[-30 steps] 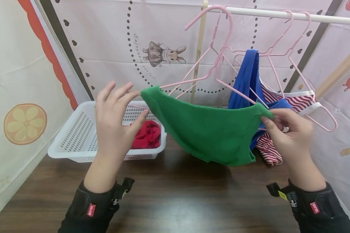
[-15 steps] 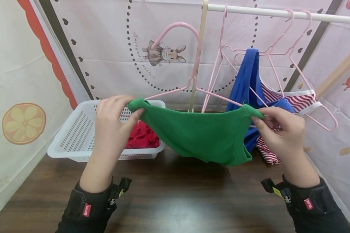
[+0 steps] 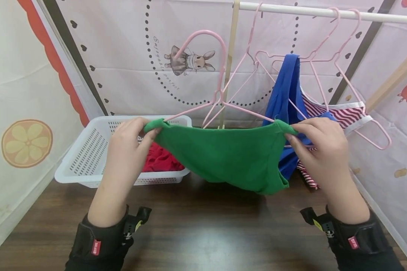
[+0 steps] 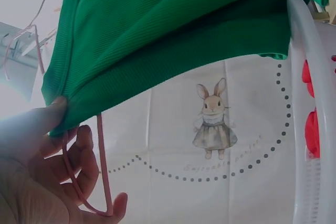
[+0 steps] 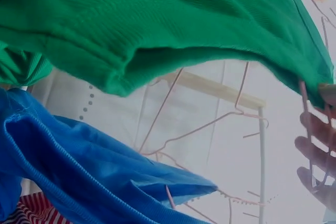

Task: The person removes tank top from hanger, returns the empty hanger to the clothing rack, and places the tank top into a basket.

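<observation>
A green ribbed garment [image 3: 220,158] hangs on a pink hanger [image 3: 220,81] between my hands, its hook pointing up and to the left. My left hand [image 3: 124,150] pinches the garment's left upper corner with the hanger's end. In the left wrist view, the thumb presses the green cloth [image 4: 157,40] and the hanger's end loop lies across the fingers. At the right upper corner my right hand [image 3: 327,154] pinches the cloth between thumb and fingers. The right wrist view shows its fingers [image 5: 312,142] near the hanger's end loop, partly cut off by the frame edge.
A white basket [image 3: 78,173] with red cloth [image 3: 161,158] stands at the left. On the white rail [image 3: 291,10] hang several pink hangers, with a blue garment [image 3: 285,86] and a red-and-white striped garment [image 3: 347,114] at the right. A brown table [image 3: 203,233] lies below.
My left hand has gone from spread fingers beside the garment to pinching its left corner. The hanger's hook has moved left and down, away from the rail; the garment hangs more level.
</observation>
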{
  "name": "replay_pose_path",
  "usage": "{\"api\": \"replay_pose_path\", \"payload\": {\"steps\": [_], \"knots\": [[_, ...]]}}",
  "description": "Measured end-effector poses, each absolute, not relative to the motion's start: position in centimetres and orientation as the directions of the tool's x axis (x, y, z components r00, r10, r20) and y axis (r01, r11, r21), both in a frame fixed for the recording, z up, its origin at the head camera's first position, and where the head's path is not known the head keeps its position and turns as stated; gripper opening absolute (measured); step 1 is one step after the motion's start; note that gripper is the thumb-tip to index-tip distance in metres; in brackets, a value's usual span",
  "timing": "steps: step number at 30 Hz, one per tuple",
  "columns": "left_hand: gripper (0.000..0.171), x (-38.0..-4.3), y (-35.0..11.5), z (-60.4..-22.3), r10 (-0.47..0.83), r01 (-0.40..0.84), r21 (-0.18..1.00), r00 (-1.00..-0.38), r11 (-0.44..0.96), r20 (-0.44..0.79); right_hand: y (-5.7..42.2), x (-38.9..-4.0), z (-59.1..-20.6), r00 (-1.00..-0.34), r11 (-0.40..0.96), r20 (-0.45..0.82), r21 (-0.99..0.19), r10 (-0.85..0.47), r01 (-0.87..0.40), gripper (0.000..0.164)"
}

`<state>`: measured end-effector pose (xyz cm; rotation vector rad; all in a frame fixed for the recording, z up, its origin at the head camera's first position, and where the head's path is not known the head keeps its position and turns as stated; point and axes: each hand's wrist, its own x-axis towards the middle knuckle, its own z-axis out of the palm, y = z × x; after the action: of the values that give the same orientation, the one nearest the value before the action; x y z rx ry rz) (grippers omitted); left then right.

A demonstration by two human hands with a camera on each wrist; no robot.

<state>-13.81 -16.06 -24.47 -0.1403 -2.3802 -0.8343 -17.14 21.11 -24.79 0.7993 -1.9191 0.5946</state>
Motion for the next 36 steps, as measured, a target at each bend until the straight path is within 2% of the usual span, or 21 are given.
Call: {"api": "replay_pose_path", "payload": {"steps": [3,6,13,23,30,36], "knots": [[0.019,-13.6,-16.0,-24.4,-0.082,0.286,0.524,-0.816,0.802,0.572,20.7,-17.0,-24.9,-0.379,0.679,0.887,-0.108,-0.265,-0.726,0.015],[0.021,-13.3,-15.8,-24.3,-0.055,0.299,0.496,-0.812,0.815,0.581,20.3,-17.1,-25.0,-0.398,0.661,0.879,-0.135,-0.264,-0.738,0.017],[0.027,-12.9,-15.2,-24.3,-0.029,0.341,0.463,-0.780,0.818,0.625,19.3,-17.3,-24.7,-0.385,0.625,0.880,-0.138,-0.279,-0.768,0.020],[0.027,-12.9,-14.2,-23.8,-0.003,0.338,0.427,-0.781,0.839,0.624,17.4,-17.2,-23.7,-0.426,0.618,0.860,-0.177,-0.282,-0.766,0.017],[0.027,-12.9,-13.9,-23.4,0.016,0.343,0.424,-0.793,0.838,0.610,16.5,-17.3,-23.7,-0.431,0.595,0.864,-0.207,-0.261,-0.776,0.017],[0.025,-13.4,-13.9,-23.1,0.042,0.356,0.431,-0.808,0.829,0.587,16.2,-17.4,-24.1,-0.498,0.546,0.848,-0.336,-0.179,-0.768,0.017]]}}
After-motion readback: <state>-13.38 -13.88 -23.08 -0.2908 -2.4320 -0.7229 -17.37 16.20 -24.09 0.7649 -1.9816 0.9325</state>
